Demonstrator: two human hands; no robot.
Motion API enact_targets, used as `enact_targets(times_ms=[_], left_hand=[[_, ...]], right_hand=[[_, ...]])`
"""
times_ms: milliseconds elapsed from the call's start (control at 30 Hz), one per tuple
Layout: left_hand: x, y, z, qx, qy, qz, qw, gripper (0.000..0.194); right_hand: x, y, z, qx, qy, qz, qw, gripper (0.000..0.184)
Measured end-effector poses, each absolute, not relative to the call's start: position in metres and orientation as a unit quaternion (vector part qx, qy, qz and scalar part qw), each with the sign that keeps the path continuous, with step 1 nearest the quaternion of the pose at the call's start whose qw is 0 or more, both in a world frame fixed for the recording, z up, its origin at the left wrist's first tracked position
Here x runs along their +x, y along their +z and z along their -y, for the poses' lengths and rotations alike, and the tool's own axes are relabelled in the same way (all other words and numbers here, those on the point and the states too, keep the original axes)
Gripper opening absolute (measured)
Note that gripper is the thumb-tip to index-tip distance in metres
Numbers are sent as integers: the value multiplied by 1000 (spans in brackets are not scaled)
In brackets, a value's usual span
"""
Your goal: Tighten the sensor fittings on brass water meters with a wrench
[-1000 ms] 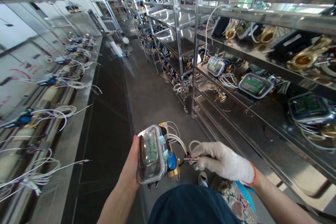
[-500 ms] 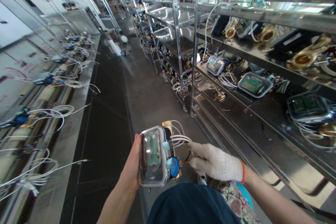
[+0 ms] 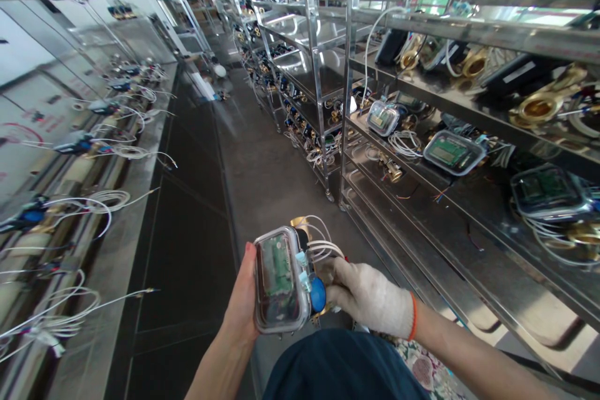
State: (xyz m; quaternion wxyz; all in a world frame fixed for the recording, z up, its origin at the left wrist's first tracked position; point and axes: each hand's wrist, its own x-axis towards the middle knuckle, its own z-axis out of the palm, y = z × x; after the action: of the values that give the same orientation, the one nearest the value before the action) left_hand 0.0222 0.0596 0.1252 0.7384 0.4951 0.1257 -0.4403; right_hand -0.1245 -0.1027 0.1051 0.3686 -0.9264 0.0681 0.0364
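Observation:
My bare left hand [image 3: 244,300] grips a water meter [image 3: 281,278] from its left side. The meter has a clear plastic lid over a green circuit board, a blue cap and a brass body. White cables [image 3: 323,247] loop from its right side. My right hand [image 3: 365,294], in a white knit glove with an orange cuff, is closed against the meter's right side by the blue cap and the cables. What its fingers pinch is hidden.
Steel shelf carts [image 3: 347,100] line the right, loaded with similar meters [image 3: 452,151], brass fittings [image 3: 539,106] and coiled wires. A long steel bench [image 3: 117,200] on the left carries meters with white cables. A grey floor aisle [image 3: 262,156] runs between them.
My gloved right hand has moved left, from holding the cable ends out to the right to pressing against the meter. The meter has tilted slightly upright in my left hand.

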Motion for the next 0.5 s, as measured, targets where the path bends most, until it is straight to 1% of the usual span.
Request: enact_targets(times_ms=[133,200,333,400,500], left_hand=[[23,126,-61,492,-460,-102,732,50],[23,128,-60,494,-464,-99,729,52],[20,130,-57,489,-481,-92,722,52],[20,129,-57,487,-489,-88,718,53],[20,127,-58,496,-477,-93,719,54]], right_hand=[[-125,99,100,-970,20,-24,242,26],[-124,98,97,-979,18,-24,203,28],[-123,95,92,-971,32,-56,229,38],[-126,92,92,-971,23,-51,234,38],[-129,89,95,-977,-18,-37,210,36]])
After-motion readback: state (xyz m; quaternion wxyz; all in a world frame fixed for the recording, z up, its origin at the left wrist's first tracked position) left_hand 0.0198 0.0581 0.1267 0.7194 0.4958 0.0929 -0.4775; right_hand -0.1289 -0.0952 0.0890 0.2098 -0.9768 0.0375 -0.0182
